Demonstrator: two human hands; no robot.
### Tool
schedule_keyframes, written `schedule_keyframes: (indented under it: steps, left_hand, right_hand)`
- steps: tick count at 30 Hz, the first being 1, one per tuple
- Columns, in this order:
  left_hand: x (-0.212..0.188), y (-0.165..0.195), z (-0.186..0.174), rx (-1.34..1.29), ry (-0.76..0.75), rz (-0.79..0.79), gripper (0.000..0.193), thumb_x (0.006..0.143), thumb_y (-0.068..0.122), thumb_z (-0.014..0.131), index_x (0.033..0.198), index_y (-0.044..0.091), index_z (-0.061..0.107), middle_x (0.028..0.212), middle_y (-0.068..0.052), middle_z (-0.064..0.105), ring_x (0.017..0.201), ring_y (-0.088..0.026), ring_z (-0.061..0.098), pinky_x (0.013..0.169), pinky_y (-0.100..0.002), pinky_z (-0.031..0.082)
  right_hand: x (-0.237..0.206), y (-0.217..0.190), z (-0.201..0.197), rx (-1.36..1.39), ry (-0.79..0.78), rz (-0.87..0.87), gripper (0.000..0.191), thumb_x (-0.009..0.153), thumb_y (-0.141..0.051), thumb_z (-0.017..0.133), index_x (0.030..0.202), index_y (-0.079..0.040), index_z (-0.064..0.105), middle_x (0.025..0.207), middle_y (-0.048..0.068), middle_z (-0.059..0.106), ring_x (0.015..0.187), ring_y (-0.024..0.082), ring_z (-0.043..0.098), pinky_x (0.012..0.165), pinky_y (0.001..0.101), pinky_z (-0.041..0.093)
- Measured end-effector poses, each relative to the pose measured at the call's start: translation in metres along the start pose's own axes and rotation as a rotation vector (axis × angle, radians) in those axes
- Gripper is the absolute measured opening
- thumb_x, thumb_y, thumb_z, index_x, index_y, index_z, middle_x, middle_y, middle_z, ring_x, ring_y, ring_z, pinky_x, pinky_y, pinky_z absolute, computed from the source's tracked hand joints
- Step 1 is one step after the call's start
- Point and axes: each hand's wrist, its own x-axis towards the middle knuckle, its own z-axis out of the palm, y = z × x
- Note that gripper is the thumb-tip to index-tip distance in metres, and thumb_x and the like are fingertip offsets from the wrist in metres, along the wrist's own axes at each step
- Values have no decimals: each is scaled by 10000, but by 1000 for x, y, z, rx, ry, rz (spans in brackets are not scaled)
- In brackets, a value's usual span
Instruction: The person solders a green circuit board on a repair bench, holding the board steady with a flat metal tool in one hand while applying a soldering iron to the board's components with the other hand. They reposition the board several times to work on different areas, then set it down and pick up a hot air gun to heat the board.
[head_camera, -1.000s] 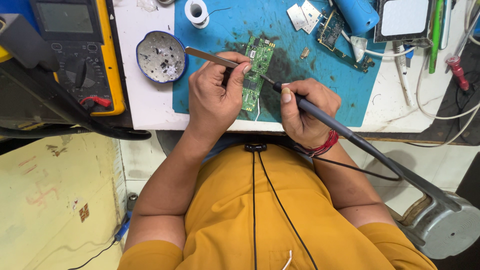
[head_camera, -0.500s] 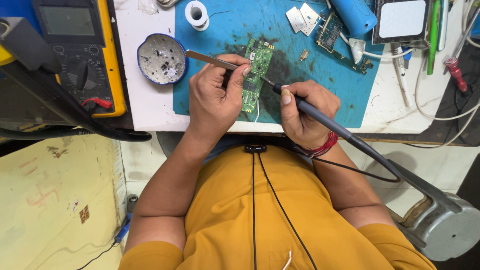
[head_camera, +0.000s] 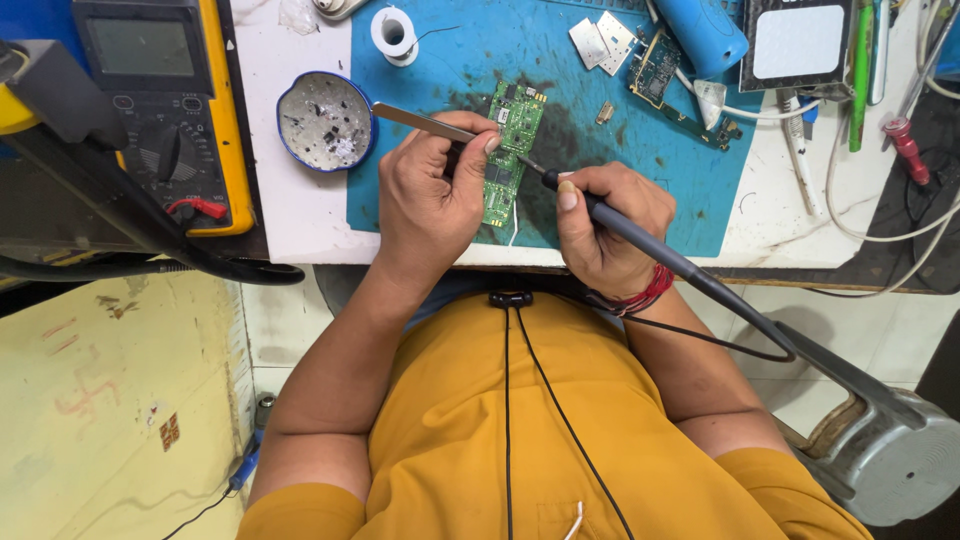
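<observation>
Head view looks straight down on a green circuit board (head_camera: 508, 150) lying lengthwise on a blue work mat (head_camera: 640, 140), near the front edge of a white bench (head_camera: 300, 215). Against the pictures from a moment ago very little has shifted: the board lies in the same spot and both tools meet it at the same places, which I read as steady work at one point on the board rather than a move to a new one. The left hand (head_camera: 432, 195) is closed in a pinch on a pair of metal tweezers (head_camera: 425, 122), whose tips reach the board's left edge while the handle slants away to the upper left. The right hand (head_camera: 605, 225) is curled in a pen grip round a dark soldering iron (head_camera: 640, 232); its tip touches the board's right side about midway along, and its cable trails off to the lower right. Whether the tweezers grip a part is too small to tell. Just left of the mat sits a round blue-rimmed tin (head_camera: 325, 120) with grey residue inside. Above it lies a small spool of solder wire (head_camera: 392, 32). Further left stands a yellow multimeter (head_camera: 165, 100). At the mat's far edge lie a second, smaller board (head_camera: 655, 68) and a blue cylinder (head_camera: 705, 30).
</observation>
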Motion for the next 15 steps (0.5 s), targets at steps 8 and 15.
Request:
schedule_keyframes:
  steps: [8,15]
  left_hand:
    - [-1,-2,1,11,0,1,63,1030,70,718,1031,9,704,822,-52,681,626,-79,580,558,-265,438]
    - [2,-8,-1,17,7,27,70,1043,79,713,1031,11,702,837,-53,681,635,-80,573,573,-262,444]
  right_hand:
    - [0,0,0,-13,5,8,82,1038,-79,684,986,-24,653,830,103,671,688,245,642,640,331,483]
    - [0,0,1,11,24,15,89,1050,-86,678,992,-24,651,838,102,675,686,235,633,612,307,477]
